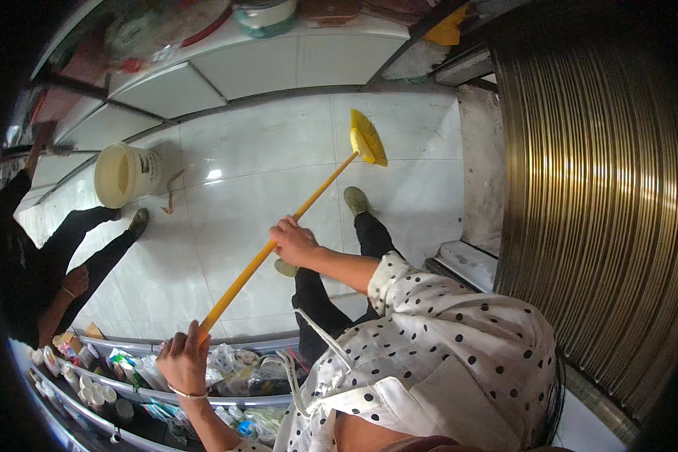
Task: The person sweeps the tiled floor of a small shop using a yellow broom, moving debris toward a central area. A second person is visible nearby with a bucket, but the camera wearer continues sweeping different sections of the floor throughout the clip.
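A broom with a yellow handle (247,272) slants across the view in front of me, held by both hands. My left hand (183,361), a bracelet at its wrist, grips the upper end of the handle over the shelves. Farther down, about mid-handle, my right hand (295,243) is wrapped around it. The yellow broom head (367,138), with fanned bristles, lies at or just over the pale tiled floor (248,214), beyond my feet; whether it touches the tiles I cannot tell.
A cream plastic bucket (138,172) stands at the left, beside a thin brown strip (173,189) on the floor. Another person (62,265) in dark clothes is close by. Shelves of packaged goods (141,370) run along the lower left. White-fronted cabinets (248,65) line the far side; a ribbed metal shutter (587,214) stands right.
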A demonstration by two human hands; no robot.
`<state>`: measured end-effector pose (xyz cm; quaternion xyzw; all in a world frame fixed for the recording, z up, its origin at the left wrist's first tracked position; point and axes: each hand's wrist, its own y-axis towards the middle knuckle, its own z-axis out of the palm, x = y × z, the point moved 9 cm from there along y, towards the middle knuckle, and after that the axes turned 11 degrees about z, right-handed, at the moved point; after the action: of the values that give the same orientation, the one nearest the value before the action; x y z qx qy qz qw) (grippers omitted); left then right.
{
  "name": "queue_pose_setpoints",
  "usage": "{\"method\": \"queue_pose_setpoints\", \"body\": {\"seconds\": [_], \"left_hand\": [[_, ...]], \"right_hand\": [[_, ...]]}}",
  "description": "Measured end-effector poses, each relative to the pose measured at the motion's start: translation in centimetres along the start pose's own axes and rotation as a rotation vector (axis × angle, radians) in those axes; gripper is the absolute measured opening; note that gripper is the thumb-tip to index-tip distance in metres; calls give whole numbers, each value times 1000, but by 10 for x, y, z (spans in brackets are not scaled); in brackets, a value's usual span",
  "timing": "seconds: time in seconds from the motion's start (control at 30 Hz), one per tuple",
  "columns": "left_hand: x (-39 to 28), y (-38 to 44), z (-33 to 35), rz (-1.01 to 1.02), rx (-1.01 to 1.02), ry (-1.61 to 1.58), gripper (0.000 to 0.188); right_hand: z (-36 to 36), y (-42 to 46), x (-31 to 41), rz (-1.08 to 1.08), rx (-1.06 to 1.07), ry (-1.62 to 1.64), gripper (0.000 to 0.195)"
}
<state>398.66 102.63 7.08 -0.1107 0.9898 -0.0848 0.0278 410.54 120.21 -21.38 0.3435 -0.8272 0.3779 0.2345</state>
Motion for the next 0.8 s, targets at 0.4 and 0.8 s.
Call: {"method": "queue_pose_setpoints", "body": {"seconds": [0.4,0.8], "left_hand": [[-351,371,104,400,-69,-255,33],[-160,245,-75,51,-31,-328,37]], "right_hand": [[-387,15,-438,759,-164,-713,31],[-244,-12,-177,-72,28,-173,15]]}}
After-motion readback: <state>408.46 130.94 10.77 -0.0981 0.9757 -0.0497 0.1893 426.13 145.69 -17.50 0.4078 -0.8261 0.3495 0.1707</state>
